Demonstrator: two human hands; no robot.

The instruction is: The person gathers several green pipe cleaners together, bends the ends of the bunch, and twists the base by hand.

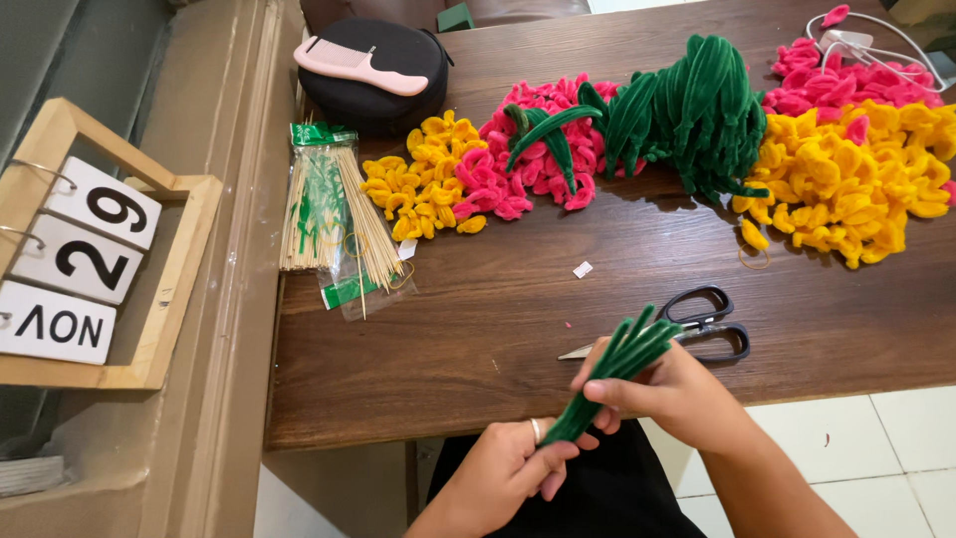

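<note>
Dark green fuzzy sticks (609,374), black-handled scissors (697,324), brown wooden table (518,319), yellow fuzzy curls (846,174), bright pink fuzzy curls (533,154), big dark green fuzzy pile (692,110), pale wooden skewers (334,214) in a clear bag with green ends, light pink comb (358,65), black round case (383,95)

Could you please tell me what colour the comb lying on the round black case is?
The comb is pale pink, seen in the head view.

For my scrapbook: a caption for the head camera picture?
Two hands grip a bundle of fuzzy green pipe cleaners above a brown wooden table.
</note>
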